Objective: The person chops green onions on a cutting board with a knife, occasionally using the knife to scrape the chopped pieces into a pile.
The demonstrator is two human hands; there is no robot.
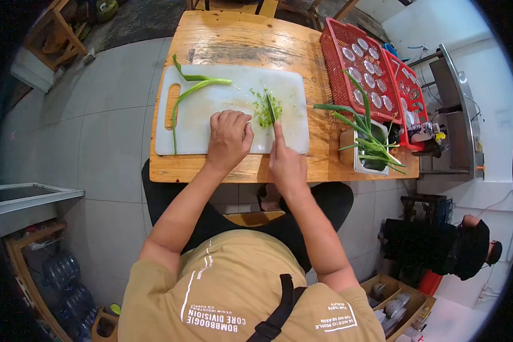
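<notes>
My right hand (288,168) grips a knife (271,109), its index finger stretched along the top of the blade. The blade lies among chopped green onion (263,117) on a white cutting board (211,105). Left of the pile, my left hand (229,137) rests on the board with fingers curled and pressed together; whatever is under them, if anything, is hidden. A long green onion stalk (204,84), bent with its leaves spread, lies on the board's left part, beyond my left hand.
A metal container (375,166) holding green onions (367,128) stands right of the board on the wooden table (233,34). Red plastic baskets (330,51) with clear round cups sit at the far right. Another person (467,245) in black is at the right.
</notes>
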